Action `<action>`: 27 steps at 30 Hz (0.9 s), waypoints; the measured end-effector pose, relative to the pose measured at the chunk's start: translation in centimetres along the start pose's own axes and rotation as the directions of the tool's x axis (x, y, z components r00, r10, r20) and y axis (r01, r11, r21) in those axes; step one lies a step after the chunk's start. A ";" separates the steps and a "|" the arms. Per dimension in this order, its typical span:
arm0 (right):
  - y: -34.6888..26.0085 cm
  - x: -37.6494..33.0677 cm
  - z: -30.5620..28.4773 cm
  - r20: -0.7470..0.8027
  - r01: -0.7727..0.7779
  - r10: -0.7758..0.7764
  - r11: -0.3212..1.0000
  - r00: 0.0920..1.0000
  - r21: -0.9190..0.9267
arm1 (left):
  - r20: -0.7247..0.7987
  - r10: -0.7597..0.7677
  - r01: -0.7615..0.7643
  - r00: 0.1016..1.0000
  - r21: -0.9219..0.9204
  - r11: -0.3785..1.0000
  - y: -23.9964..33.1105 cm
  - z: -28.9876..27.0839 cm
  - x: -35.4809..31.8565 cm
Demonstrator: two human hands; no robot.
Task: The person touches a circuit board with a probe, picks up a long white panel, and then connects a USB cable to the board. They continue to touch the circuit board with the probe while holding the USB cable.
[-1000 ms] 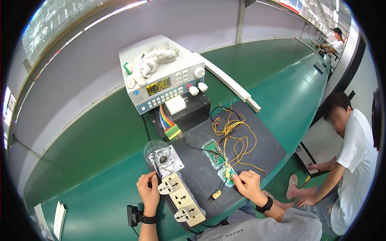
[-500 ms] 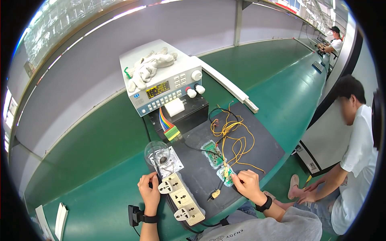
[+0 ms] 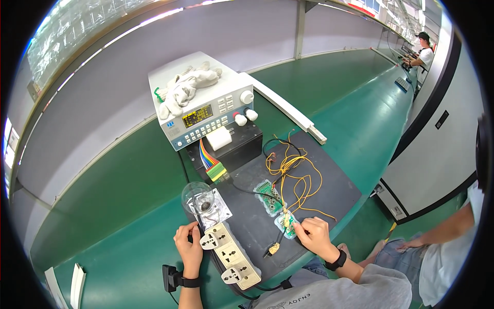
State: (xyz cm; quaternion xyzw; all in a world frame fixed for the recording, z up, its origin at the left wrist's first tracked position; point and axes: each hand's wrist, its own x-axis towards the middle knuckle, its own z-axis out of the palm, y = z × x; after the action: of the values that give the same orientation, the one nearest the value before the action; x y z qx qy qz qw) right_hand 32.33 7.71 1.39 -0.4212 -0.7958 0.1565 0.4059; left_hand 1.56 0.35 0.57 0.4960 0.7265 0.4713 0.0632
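My right hand is closed, thumb and forefinger on the right edge of a small green circuit board with yellowish lumps on it. A larger green circuit board lies just beyond. My left hand has curled fingers beside a cream power strip and its black cable; whatever is between the fingertips is hidden. Past those fingertips, a clear glass bulb stands on a white square base. A black cable end with a yellowish lump rests in front of the small board.
Tangled yellow wires lie on the dark mat. Behind stands a bench instrument with white gloves on top, above a black box. A rainbow ribbon cable hangs in front. A seated person is at my right.
The view has shifted slightly, moving the bench a little left in the picture. The person at my right has moved toward the picture's right edge. My hands keep the same places.
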 end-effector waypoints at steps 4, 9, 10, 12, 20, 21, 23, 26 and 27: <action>0.1 0.0 0.0 -0.012 -0.003 0.003 1.000 1.000 0.017 | 0.016 -0.017 0.017 1.000 -0.004 1.000 -0.1 0.1 0.0; -0.2 0.3 -0.1 -0.001 -0.009 0.009 1.000 1.000 0.012 | 0.016 -0.084 0.084 0.996 -0.035 0.996 -0.1 0.1 -0.1; -0.2 0.3 -0.1 -0.006 -0.001 0.001 1.000 1.000 0.014 | 0.019 -0.084 0.085 0.996 -0.035 0.996 0.0 0.0 -0.1; -0.2 0.2 -0.1 -0.007 0.000 0.000 1.000 1.000 0.012 | 0.021 -0.083 0.084 0.996 -0.023 0.996 0.0 0.0 -0.1; -0.1 0.1 0.1 -0.011 -0.007 0.007 1.000 1.000 0.011 | 0.026 -0.093 0.094 0.995 -0.039 0.995 -0.2 0.1 -0.2; -0.2 0.2 0.0 -0.010 -0.001 0.001 1.000 1.000 0.001 | 0.034 -0.112 0.114 0.993 -0.039 0.993 -0.1 0.0 -0.2; -0.3 0.2 -0.1 -0.008 0.001 -0.002 1.000 1.000 -0.009 | 0.037 -0.112 0.113 0.993 -0.038 0.993 0.0 0.0 -0.1; -0.1 0.1 -0.2 0.042 0.007 -0.004 0.998 0.999 -0.062 | 0.032 -0.112 0.113 0.993 -0.041 0.993 0.1 0.0 0.0; -0.1 0.2 -0.2 0.039 0.005 -0.003 0.998 0.999 -0.059 | 0.031 -0.112 0.113 0.993 -0.045 0.993 0.1 0.0 0.0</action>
State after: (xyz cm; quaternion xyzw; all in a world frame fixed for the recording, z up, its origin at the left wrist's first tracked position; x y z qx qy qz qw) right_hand 32.41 7.80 1.65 -0.4283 -0.8087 0.1404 0.3779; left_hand 1.62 0.38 0.63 0.4592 0.7412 0.4768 0.1116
